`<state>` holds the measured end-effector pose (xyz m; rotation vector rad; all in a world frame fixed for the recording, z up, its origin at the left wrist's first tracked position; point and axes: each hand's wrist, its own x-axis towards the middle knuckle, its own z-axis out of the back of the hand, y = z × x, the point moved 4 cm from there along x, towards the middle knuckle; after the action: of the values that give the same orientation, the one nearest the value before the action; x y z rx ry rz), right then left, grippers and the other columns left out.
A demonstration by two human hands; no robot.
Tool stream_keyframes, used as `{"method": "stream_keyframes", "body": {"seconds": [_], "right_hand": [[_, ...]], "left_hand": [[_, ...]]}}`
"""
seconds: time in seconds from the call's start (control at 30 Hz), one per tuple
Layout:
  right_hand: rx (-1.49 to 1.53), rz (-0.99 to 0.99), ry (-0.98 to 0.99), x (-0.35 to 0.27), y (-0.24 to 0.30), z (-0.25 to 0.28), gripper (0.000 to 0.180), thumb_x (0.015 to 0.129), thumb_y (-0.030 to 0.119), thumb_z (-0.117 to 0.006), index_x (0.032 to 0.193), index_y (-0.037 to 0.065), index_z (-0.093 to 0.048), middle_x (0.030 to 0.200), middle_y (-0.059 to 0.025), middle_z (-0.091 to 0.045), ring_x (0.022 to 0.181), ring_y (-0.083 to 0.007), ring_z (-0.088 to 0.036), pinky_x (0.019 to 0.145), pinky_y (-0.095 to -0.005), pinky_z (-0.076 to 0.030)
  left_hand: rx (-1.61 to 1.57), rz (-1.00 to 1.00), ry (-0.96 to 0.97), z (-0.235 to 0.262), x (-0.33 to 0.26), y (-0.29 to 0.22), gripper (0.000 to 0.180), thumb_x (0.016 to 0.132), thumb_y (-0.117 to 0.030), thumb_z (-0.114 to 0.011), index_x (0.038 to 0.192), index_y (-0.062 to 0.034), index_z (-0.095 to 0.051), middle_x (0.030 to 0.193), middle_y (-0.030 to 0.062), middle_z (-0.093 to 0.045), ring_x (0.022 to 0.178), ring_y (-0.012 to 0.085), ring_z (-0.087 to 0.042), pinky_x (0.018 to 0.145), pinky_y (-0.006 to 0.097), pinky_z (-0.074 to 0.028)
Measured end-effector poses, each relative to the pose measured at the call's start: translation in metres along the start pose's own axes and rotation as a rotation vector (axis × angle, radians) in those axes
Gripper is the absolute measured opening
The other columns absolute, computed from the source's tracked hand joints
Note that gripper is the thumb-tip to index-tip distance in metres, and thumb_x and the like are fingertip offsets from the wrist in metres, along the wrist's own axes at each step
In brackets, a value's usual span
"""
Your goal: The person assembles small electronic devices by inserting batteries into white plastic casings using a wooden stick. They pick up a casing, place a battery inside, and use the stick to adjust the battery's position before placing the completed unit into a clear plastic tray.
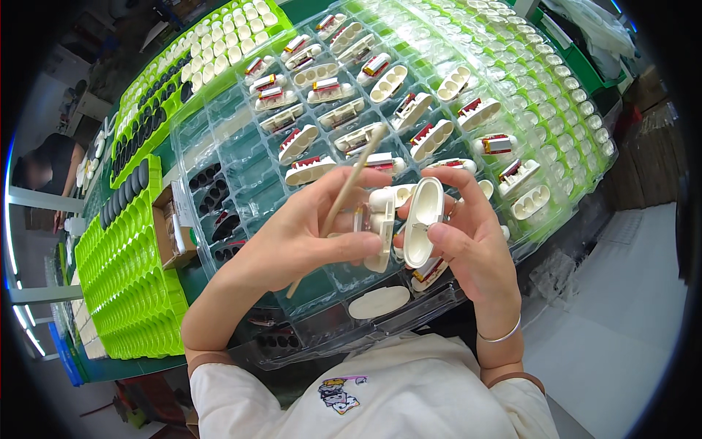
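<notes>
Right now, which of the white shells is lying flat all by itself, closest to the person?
The smooth white oval shell at the near edge of the clear tray, below the hands. It lies closed side up, alone; the others sit in rows farther back, showing hollows or red parts.

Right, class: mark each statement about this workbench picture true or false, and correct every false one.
1. The left hand holds a thin wooden stick. True.
2. The right hand holds a black oval shell. False: the oval shell in it is white.
3. Both hands rest flat on the table. False: they are raised above the clear compartment tray, each gripping a part.
4. A bangle circles the right wrist. True.
5. The green trays lie to the person's right. False: they lie to the left.
6. A loose white oval lid lies on the tray's near edge. True.
</notes>
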<state>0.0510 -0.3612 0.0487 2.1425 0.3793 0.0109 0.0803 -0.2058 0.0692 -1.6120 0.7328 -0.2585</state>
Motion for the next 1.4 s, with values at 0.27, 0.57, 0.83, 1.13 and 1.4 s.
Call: {"method": "stream_keyframes", "body": {"seconds": [0.27, 0.57, 0.83, 1.13, 1.4], "right_hand": [[-0.234, 0.152, -0.026, -0.003, 0.001, -0.007, 0.048, 0.07, 0.001, -0.062, 0.111, 0.005, -0.039, 0.097, -0.0105, -0.052, 0.093, -0.0164, -0.054, 0.073, -0.0277, -0.05], [-0.342, 0.234, -0.052, -0.002, -0.001, -0.01, 0.046, 0.069, 0.0, -0.063, 0.109, 0.006, -0.04, 0.093, -0.0081, -0.053, 0.088, -0.0122, -0.055, 0.072, -0.0251, -0.049], [-0.393, 0.297, -0.091, -0.003, 0.0, -0.013, 0.046, 0.069, -0.001, -0.063, 0.108, 0.006, -0.041, 0.092, -0.008, -0.054, 0.087, -0.0121, -0.055, 0.07, -0.0241, -0.05], [-0.371, 0.261, -0.051, -0.001, -0.002, -0.01, 0.045, 0.069, 0.001, -0.065, 0.108, 0.005, -0.042, 0.091, -0.0086, -0.055, 0.087, -0.0123, -0.055, 0.067, -0.0233, -0.05], [-0.179, 0.196, 0.067, 0.008, -0.01, -0.007, 0.049, 0.067, 0.002, -0.069, 0.108, 0.005, -0.042, 0.092, -0.008, -0.057, 0.087, -0.0124, -0.055, 0.07, -0.0256, -0.049]], "left_hand": [[-0.117, 0.002, -0.093, 0.01, 0.003, 0.015, 0.034, 0.066, -0.007, -0.071, 0.091, -0.0013, -0.05, 0.073, 0.0047, -0.057, 0.061, 0.0097, -0.056, 0.054, 0.021, -0.044], [-0.039, -0.046, -0.1, 0.007, 0.002, 0.013, 0.032, 0.065, -0.006, -0.072, 0.089, -0.0011, -0.051, 0.075, 0.0044, -0.059, 0.065, 0.0082, -0.057, 0.057, 0.02, -0.044], [-0.028, -0.017, -0.072, 0.006, 0.001, 0.013, 0.032, 0.063, -0.005, -0.073, 0.087, -0.002, -0.052, 0.081, 0.0046, -0.059, 0.073, 0.0084, -0.057, 0.063, 0.021, -0.045], [-0.032, 0.016, -0.095, 0.009, 0.001, 0.015, 0.035, 0.058, -0.002, -0.075, 0.083, -0.0038, -0.05, 0.085, 0.0042, -0.055, 0.076, 0.0103, -0.056, 0.067, 0.024, -0.047], [-0.1, 0.066, -0.097, 0.009, -0.002, 0.012, 0.028, 0.058, -0.002, -0.074, 0.078, -0.0011, -0.055, 0.077, 0.0055, -0.057, 0.063, 0.0093, -0.056, 0.053, 0.021, -0.047]]}}
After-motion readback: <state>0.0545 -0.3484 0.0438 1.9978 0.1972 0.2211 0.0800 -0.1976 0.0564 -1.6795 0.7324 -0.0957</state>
